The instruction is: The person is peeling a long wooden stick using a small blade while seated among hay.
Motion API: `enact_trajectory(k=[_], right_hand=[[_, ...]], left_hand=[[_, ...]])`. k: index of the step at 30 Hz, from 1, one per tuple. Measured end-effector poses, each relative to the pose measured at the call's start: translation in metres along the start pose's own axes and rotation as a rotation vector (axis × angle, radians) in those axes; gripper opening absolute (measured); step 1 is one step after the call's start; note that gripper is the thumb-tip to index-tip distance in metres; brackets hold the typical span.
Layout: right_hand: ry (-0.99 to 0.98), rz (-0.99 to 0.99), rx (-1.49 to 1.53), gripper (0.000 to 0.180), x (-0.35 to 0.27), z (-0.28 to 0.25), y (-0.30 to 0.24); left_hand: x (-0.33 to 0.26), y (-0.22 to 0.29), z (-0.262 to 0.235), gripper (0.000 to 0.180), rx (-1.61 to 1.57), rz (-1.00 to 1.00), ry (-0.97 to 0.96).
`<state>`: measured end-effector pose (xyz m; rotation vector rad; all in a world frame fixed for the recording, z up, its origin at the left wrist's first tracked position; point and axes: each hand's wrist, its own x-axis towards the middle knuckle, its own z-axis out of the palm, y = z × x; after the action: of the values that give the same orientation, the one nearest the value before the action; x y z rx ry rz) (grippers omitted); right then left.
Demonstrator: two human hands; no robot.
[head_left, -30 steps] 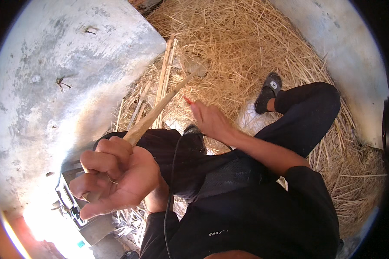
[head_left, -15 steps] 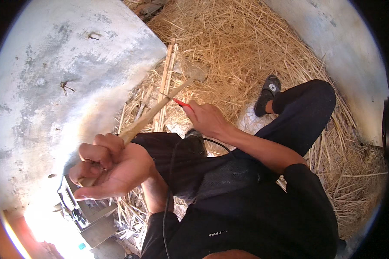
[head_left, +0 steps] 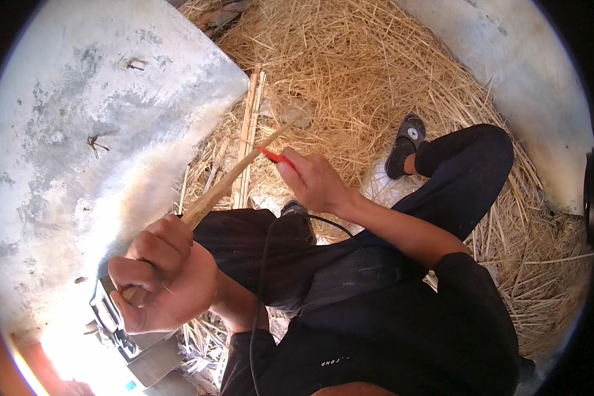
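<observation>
Bamboo, pale and split, is what we grip: our left hand (head_left: 162, 277) is fisted round the near end of the bamboo stick (head_left: 234, 175), which slants up and away over our dark-trousered knee. Farther out, our right hand (head_left: 313, 181) pinches a red-handled tool (head_left: 275, 157) against the stick (the blade itself is hidden). Beyond lie bamboo strips (head_left: 249, 132) on straw (head_left: 363, 72). A slip toward the left fist could cut us, we judge.

Matt wooden stick (head_left: 241, 173), dry rough straw (head_left: 376, 72)
</observation>
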<state>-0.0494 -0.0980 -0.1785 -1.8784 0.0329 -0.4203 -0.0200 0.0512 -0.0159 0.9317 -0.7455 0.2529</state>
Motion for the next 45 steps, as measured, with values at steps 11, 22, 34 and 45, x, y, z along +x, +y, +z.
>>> enact_trajectory(k=[11, 22, 34, 45], right_hand=[[-0.097, 0.293, -0.227, 0.031, 0.005, -0.005, 0.016], [-0.225, 0.319, -0.261, 0.031, 0.001, -0.011, 0.026], [-0.152, 0.280, -0.322, 0.022, -0.005, -0.013, 0.020], [-0.039, 0.239, -0.184, 0.024, -0.005, -0.004, 0.030]], left_hand=[[0.001, -0.002, -0.011, 0.050, -0.012, 0.059, -0.112], [-0.004, -0.013, -0.006, 0.050, 0.184, 0.167, -0.072], [0.004, -0.011, -0.004, 0.051, -0.023, 0.130, -0.358], [0.003, -0.006, -0.013, 0.054, 0.047, 0.119, -0.307]])
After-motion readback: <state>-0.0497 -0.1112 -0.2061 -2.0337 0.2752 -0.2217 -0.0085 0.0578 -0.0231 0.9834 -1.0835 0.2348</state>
